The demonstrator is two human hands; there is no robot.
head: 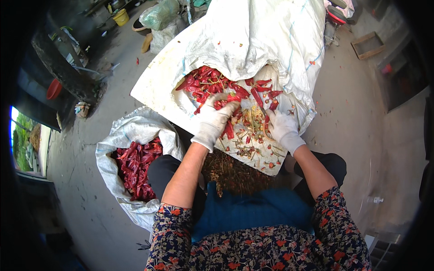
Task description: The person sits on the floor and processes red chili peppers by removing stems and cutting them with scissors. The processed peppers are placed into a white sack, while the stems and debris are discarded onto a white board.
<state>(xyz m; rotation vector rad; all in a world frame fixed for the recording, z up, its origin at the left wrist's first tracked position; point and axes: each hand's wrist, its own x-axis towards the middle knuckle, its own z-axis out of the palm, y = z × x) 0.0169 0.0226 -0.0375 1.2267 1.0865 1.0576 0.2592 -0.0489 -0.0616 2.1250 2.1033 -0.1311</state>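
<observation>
A large white woven sack (271, 37) lies with its mouth towards me, and dried red chili peppers (206, 81) spill out onto a pale board (162, 81). My left hand (215, 117), in a white knit glove, is at the near edge of the pile with its fingers curved around red peppers; how firmly they are held is hard to tell. My right hand (283, 125), gloved too, is closed on the looped handles of metal scissors (266, 123), whose tips lie near loose peppers. Yellow seeds and cut stems (251, 149) are scattered between my hands.
An upright white sack (123, 128) of red peppers (139, 169) stands beside my left knee. Dark plant debris (237, 172) lies below the board between my legs. On the floor stand a yellow bucket (121, 17), plastic bags (159, 15) and a wooden frame (368, 45). A dark post (62, 67) rises at left.
</observation>
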